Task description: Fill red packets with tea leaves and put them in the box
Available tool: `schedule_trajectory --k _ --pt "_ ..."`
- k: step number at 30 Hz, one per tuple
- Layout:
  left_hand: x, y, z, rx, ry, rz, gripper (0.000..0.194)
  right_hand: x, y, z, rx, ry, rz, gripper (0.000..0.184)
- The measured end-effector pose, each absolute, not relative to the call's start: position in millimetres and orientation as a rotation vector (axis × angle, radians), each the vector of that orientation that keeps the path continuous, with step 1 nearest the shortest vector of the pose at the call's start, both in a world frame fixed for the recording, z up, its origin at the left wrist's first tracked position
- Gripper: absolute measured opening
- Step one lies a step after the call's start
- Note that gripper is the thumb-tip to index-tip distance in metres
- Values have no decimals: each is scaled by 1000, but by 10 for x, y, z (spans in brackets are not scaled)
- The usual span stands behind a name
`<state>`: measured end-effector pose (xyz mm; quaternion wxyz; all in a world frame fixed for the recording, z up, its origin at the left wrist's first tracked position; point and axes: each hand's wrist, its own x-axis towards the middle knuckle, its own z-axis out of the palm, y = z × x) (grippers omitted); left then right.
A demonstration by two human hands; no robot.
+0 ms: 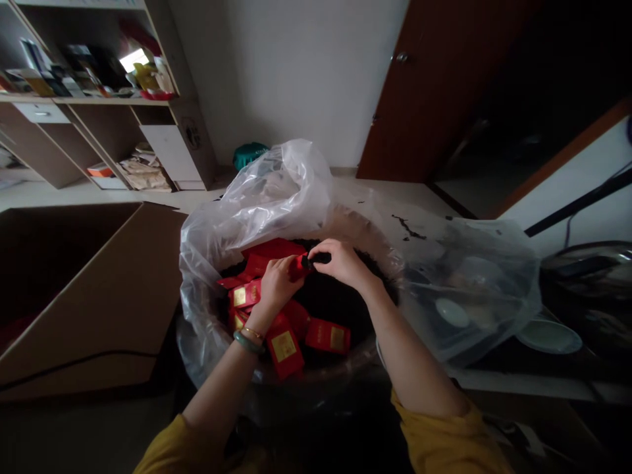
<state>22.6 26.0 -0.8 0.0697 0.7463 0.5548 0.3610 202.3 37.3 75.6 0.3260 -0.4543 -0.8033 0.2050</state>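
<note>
My left hand is closed round a small red packet, whose mouth points to the right. At that mouth my right hand pinches a bit of dark loose stuff, perhaps tea leaves. Both hands are above a wide round container lined with a clear plastic bag. Dark loose material fills it, too dim to identify. Several red packets with gold labels lie on this material, mostly below and left of my left hand. Another red packet rests nearer the middle.
A large open cardboard box stands at left. Behind are a shelf unit and a brown door. The bag spreads to the right over a pale dish. Dark crumbs are scattered beyond the rim.
</note>
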Motion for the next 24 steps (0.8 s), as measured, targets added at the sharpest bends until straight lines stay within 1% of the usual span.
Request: schedule_trajectory --k 3,8,10,13,16,18,21,24 --pt "263 259 -14 2250 1648 1096 46 1945 336 753 -1206 -2134 489 24" --pt "262 271 -39 2226 1655 1139 46 1884 318 749 -1187 -2104 475 42" --pt "251 279 -53 2210 1661 1155 47 1881 325 750 -1194 -2072 472 45" --pt "233 290 -79 2184 1674 1171 50 1873 345 733 -1210 -2027 467 44" --pt "225 299 -101 2180 1674 1161 52 1837 357 690 -1220 -1995 514 36" --pt "225 303 -115 2184 1674 1158 52 1798 357 659 -1208 -1984 578 32" --pt "219 314 -145 2182 1685 1169 51 1756 354 642 -1156 -1966 666 31" --pt "196 330 -184 2167 1712 1179 49 1801 362 673 -1181 -1934 671 28"
